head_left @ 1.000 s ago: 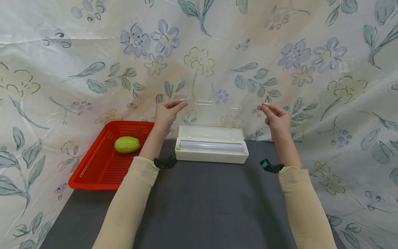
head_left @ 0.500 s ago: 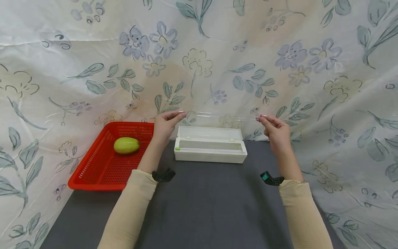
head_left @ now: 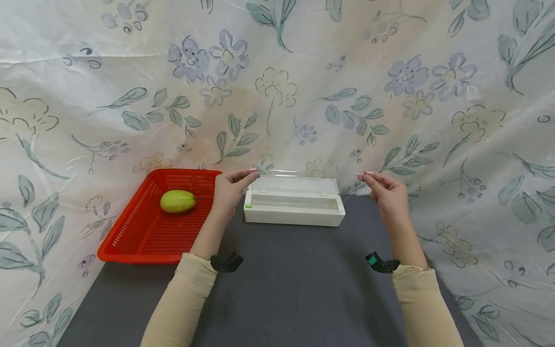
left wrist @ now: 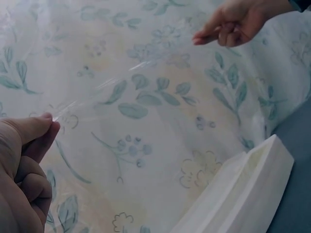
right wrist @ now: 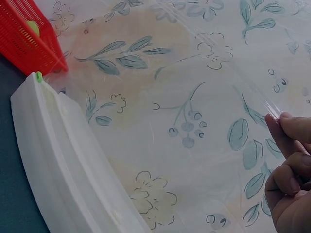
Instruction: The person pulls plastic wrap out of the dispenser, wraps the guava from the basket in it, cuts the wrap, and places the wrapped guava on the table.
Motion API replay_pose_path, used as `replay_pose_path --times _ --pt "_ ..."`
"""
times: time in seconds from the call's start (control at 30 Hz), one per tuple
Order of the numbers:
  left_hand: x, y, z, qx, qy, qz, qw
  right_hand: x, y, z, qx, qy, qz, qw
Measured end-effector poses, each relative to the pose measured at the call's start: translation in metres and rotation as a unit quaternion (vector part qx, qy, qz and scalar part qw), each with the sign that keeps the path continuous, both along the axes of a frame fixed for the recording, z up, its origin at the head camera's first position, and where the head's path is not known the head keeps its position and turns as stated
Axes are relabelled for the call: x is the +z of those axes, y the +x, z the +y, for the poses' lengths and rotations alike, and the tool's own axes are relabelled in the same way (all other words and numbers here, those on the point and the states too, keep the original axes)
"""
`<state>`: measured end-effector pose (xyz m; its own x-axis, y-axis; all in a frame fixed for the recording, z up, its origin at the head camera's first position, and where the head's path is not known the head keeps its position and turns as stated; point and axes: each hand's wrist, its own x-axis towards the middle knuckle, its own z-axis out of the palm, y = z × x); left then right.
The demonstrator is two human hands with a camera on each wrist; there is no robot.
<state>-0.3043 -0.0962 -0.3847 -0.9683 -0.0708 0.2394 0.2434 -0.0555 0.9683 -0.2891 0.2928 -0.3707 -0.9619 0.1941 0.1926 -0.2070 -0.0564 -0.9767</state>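
Note:
My left hand (head_left: 229,190) pinches one corner of a sheet of clear cling film (head_left: 295,172) between thumb and forefinger. On the other side, my right hand (head_left: 388,195) pinches the film's other corner the same way. Its top edge runs taut between the two hands, seen as thin shiny streaks in the left wrist view (left wrist: 138,66). Both hands are raised at about the height of the raised lid of a white cling film box (head_left: 295,218), which stands between and below them. A pale trough shows inside the box, and a small green piece (head_left: 248,206) sits at its left end.
Left of the box, a red plastic basket (head_left: 130,253) holds a yellow-green oval fruit (head_left: 178,201). My left forearm overlaps the basket's right side. Beneath lies a dark grey tabletop (head_left: 295,279). A flower-printed cloth (head_left: 312,86) hangs behind and at the sides.
Both hands have come down together with the film, from well above the box to its lid's height. The pale lilac roll seen in the box's opening at first no longer shows there.

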Motion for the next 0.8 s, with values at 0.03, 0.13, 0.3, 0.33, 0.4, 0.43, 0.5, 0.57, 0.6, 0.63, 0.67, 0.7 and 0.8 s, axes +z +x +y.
replay_pose_path --times 0.03,0.13,0.3,0.33,0.4,0.43,0.5,0.57,0.6,0.63,0.67,0.7,0.8 --pt "-0.002 0.002 0.0 0.0 0.0 -0.002 1.0 -0.001 0.002 0.0 -0.001 -0.002 -0.003 1.0" --pt "-0.006 0.007 -0.001 0.001 -0.005 -0.007 1.0 -0.005 0.008 0.0 -0.006 -0.002 -0.009 1.0" --pt "-0.013 0.019 -0.002 -0.003 -0.003 -0.009 1.0 -0.011 0.019 -0.001 -0.014 -0.006 -0.016 1.0" --pt "-0.015 0.021 -0.003 -0.004 0.0 -0.009 1.0 -0.013 0.022 -0.002 -0.015 -0.007 -0.018 1.0" --pt "-0.018 0.027 -0.004 -0.004 0.001 -0.009 1.0 -0.016 0.028 -0.002 -0.018 -0.005 -0.017 1.0" --pt "-0.019 0.03 -0.004 -0.005 0.002 -0.008 1.0 -0.017 0.031 -0.003 -0.017 -0.005 -0.016 1.0" --pt "-0.023 0.036 -0.005 -0.004 0.003 -0.008 1.0 -0.021 0.038 -0.003 -0.016 -0.004 -0.012 1.0" --pt "-0.027 0.042 -0.006 -0.004 0.002 -0.009 1.0 -0.024 0.044 -0.003 -0.014 -0.001 -0.006 1.0" --pt "-0.029 0.045 -0.007 -0.004 0.003 -0.01 0.9999 -0.026 0.047 -0.003 -0.013 -0.002 -0.003 1.0" --pt "-0.031 0.048 -0.007 -0.005 0.001 -0.013 0.9999 -0.028 0.051 -0.003 -0.011 0.0 -0.001 1.0" --pt "-0.032 0.051 -0.008 -0.004 -0.001 -0.016 0.9999 -0.03 0.055 -0.003 -0.009 0.001 0.001 1.0" --pt "-0.034 0.054 -0.008 -0.004 -0.002 -0.021 0.9998 -0.032 0.058 -0.003 -0.01 0.001 0.001 1.0" --pt "-0.04 0.062 -0.009 -0.003 -0.013 -0.034 0.9993 -0.038 0.071 -0.003 -0.011 0.007 -0.001 1.0"
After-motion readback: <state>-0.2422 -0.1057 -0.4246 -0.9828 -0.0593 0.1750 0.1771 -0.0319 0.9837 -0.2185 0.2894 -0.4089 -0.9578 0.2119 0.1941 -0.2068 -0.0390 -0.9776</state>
